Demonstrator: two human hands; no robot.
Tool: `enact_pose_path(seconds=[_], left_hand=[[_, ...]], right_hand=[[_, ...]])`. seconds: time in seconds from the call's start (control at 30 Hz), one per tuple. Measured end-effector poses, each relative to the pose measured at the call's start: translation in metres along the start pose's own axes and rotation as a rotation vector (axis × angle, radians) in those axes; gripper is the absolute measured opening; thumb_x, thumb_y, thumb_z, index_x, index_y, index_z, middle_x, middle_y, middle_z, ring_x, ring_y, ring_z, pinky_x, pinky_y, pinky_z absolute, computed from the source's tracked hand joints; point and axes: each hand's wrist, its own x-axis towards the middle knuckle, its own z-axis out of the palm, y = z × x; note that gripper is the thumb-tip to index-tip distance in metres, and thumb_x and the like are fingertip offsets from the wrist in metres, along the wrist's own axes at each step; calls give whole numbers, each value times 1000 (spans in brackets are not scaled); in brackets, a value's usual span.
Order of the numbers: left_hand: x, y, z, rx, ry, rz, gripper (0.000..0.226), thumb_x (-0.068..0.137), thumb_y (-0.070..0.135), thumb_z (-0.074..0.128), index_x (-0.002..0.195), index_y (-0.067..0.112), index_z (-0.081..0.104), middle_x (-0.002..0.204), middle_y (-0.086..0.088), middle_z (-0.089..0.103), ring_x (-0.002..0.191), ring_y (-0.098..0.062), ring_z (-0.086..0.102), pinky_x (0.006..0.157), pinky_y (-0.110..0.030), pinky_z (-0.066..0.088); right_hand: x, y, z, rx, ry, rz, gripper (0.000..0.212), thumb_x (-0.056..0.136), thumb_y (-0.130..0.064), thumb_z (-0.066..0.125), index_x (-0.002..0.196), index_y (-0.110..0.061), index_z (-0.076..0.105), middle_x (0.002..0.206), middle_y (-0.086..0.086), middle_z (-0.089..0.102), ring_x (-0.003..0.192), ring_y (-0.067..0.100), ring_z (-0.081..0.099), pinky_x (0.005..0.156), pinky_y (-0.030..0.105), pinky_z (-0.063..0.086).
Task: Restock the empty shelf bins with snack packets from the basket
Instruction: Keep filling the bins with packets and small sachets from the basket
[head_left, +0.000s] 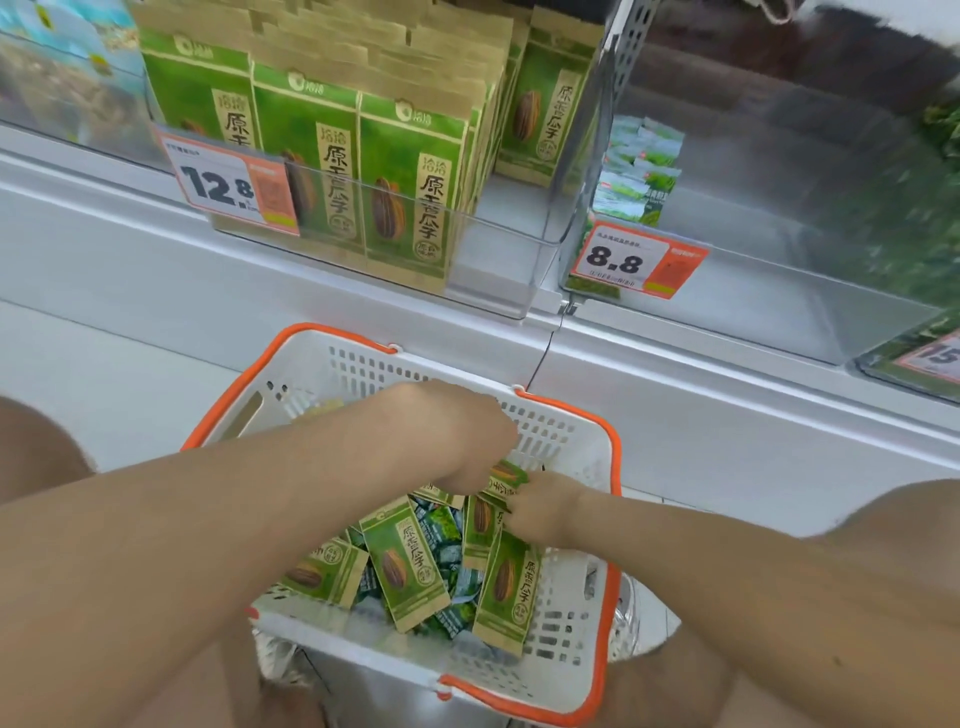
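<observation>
I am pinching a green seed packet (503, 479) between both my hands, down inside the basket (616, 467), near its far right corner. My right hand (543, 512) is curling its fingers around the packet from the right, and it looks like it is hugging one or two more packets standing next to it. My left hand (462, 441) is bending its fingers down onto the top of the same packet and closing on it, though most of those fingers are hiding under the hand.

To do this part well, I think I should be gathering the packets into one neat stack, all facing the same way, before lifting them out of the basket. I should be squeezing softly so the paper is not crumpling.

More green packets (405, 558) are lying flat in the middle of the basket, on top of a heap of small blue-green packets (441, 525). Both my bare arms are reaching forward and down over the near side of the basket, and my left arm is crossing toward its right side. Above the basket, the shelf bin (493, 270) is holding rows of the same green packets, with a bare gap at its right end where mine should be going
</observation>
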Motion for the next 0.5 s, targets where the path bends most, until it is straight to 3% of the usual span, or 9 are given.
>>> enact_pose_path(seconds=[0.07,0.1,0.2,0.27,0.33,0.4,0.5], left_hand=[[-2,-3,-5,-10,16,-33,8,104,25,52,106,19,58,105,-2,62,87,-21,62,68,-35,49],[-4,-5,-8,-12,34,-59,5,103,23,55,104,18,57,102,-3,61,82,-21,60,65,-34,47],[-16,-15,-19,-15,67,-147,32,96,19,68,124,12,54,112,-7,61,79,-22,58,61,-34,43],[-26,-22,-26,-31,77,-202,46,90,22,78,128,10,56,113,-8,62,79,-22,58,62,-33,45],[-38,-28,-35,-70,58,-255,56,85,31,86,129,10,58,119,-8,64,88,-23,60,67,-32,45],[-50,-40,-38,-147,39,-297,65,79,40,91,126,8,60,121,-6,67,95,-23,63,73,-32,47],[-64,-64,-40,-357,60,-296,71,65,43,99,118,11,65,102,-2,75,90,-23,75,76,-34,61]], right_hand=[[-7,10,-18,208,71,25,11,100,-21,64,101,-10,63,96,8,69,84,29,67,71,40,56],[-10,15,-29,309,139,53,10,100,-16,63,107,-11,59,99,8,70,83,29,66,68,40,55],[-24,25,-63,608,296,123,31,96,-7,58,126,-14,50,115,5,67,91,24,65,78,45,58],[-36,32,-89,683,376,108,18,100,-11,53,117,-13,49,106,9,63,88,27,61,81,49,55],[-52,39,-115,727,415,107,15,104,-20,50,116,-14,45,92,2,57,82,26,57,78,49,52],[-72,48,-144,827,491,100,20,107,-29,52,121,-14,49,90,-2,58,81,21,56,75,38,48],[-107,58,-183,978,694,74,22,104,-32,62,114,-15,54,91,0,72,80,19,66,72,37,50]])
